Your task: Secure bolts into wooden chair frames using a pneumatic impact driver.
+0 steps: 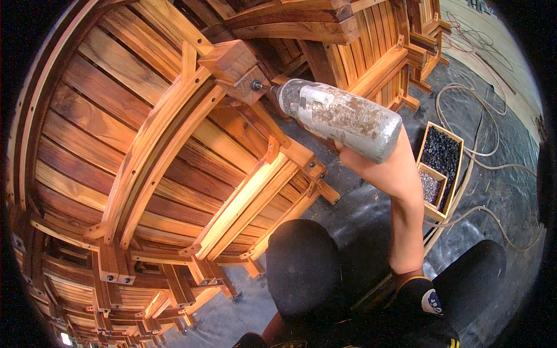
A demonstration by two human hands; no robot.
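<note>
My right hand (380, 165) grips a worn silver power driver (339, 116) from underneath. Its bit presses on a dark bolt head (255, 85) in a square wooden block (235, 66) at the end of a curved arm piece. The block belongs to an upturned slatted wooden chair (145, 139) that fills the left and centre of the view. My left hand is out of sight. My knees in black trousers (301, 267) are bent below the chair.
More wooden chairs are stacked at the lower left (116, 290) and behind (377, 52). A wooden tray (441, 168) of dark and silver screws lies on the grey floor at right. Hoses (464, 133) loop across the floor beyond it.
</note>
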